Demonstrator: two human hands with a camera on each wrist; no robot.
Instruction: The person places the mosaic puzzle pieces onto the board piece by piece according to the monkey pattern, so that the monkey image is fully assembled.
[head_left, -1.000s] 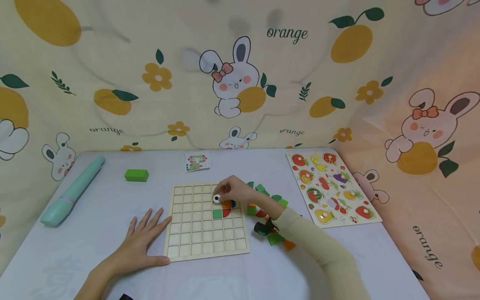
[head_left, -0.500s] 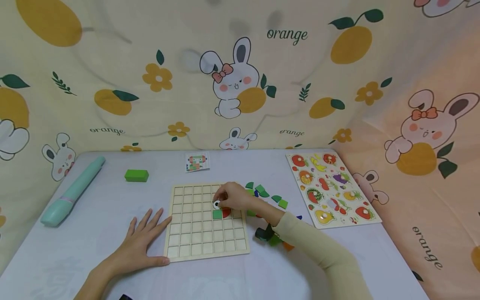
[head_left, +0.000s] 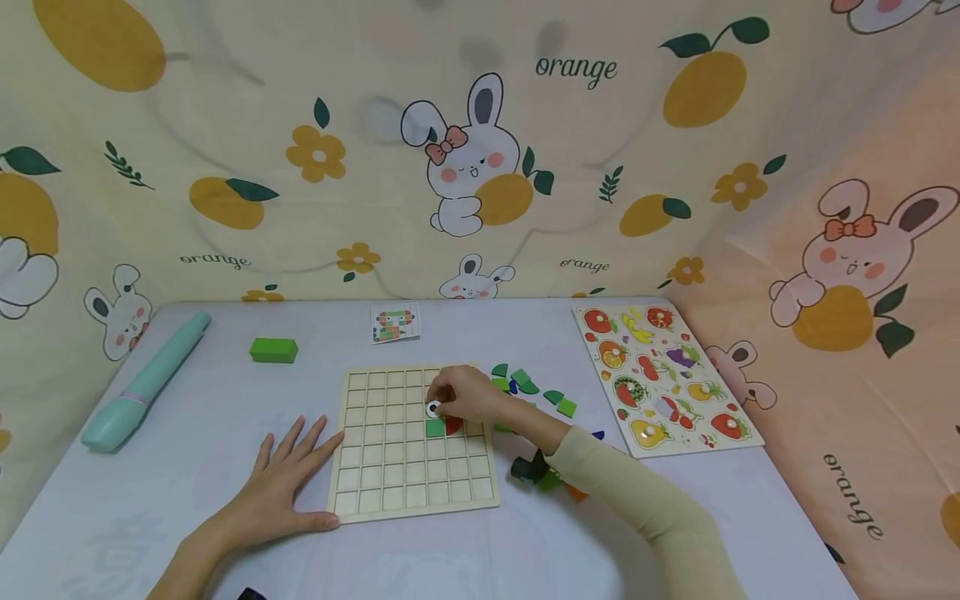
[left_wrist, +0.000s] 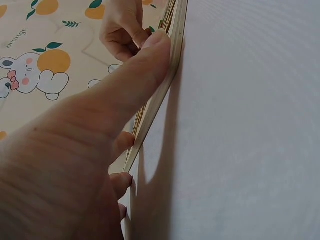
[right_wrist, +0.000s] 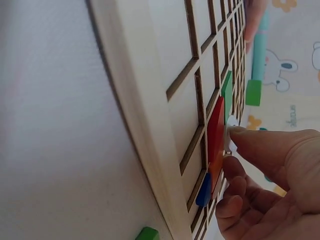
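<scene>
A wooden grid board [head_left: 393,454] lies in the middle of the table. My left hand [head_left: 277,496] rests with spread fingers at its left side, thumb and fingertips touching the edge. My right hand [head_left: 471,393] pinches a small white disc with a black dot [head_left: 432,408], like an eye piece, right at a cell behind a green square tile [head_left: 435,428]. Next to that tile sits a red tile [head_left: 453,426]. In the right wrist view an orange tile [right_wrist: 216,170] and a blue tile [right_wrist: 203,190] show beside the fingers; the head view hides them behind the hand.
Loose coloured pieces [head_left: 566,407] lie right of the board, partly under the right forearm. A fruit puzzle board [head_left: 660,375] stands farther right. Behind are a pattern card [head_left: 395,323] and a green block [head_left: 273,351]. A teal pen-shaped object [head_left: 150,379] lies at far left.
My right hand has come slightly nearer and lower with the eye piece, to just behind the green tile, and has stayed there since half a second ago. The left hand keeps its place.
</scene>
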